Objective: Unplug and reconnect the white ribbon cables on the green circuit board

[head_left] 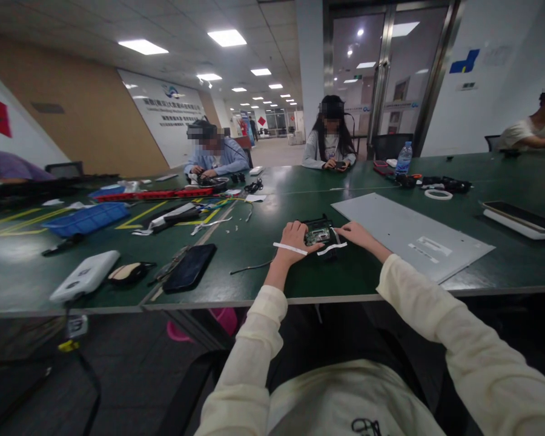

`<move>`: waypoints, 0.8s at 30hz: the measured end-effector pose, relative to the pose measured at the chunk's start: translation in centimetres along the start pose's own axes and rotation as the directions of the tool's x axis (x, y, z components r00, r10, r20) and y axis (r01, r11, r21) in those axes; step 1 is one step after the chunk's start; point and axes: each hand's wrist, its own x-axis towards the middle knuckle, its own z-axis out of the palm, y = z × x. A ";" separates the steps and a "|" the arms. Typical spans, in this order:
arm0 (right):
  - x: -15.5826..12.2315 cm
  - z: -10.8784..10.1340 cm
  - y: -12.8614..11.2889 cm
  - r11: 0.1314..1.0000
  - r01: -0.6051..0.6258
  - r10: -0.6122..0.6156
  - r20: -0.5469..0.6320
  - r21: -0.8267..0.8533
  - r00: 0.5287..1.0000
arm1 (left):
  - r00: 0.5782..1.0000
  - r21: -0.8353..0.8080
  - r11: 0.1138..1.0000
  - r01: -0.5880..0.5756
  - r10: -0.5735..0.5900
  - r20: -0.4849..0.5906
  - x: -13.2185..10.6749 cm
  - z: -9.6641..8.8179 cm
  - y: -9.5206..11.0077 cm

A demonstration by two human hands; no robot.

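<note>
Cream sleeves (254, 348) lead up to the left hand (293, 241) and right hand (356, 233), both curled tight around the small black box with a green circuit board (318, 234) between them (it sits on the green table (254, 242)), and a hard tug could rip the thin white strip (289, 248) under the left hand.

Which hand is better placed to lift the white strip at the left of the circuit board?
Left, probably: the left hand rests right by that white strip, while the right hand sits across the circuit board.
</note>
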 end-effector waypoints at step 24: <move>-2.4 -3.5 7.2 0.781 -0.537 0.452 -0.305 -0.317 0.838 | 1.000 0.001 1.000 0.016 -0.016 0.008 -0.3 -0.1 -0.1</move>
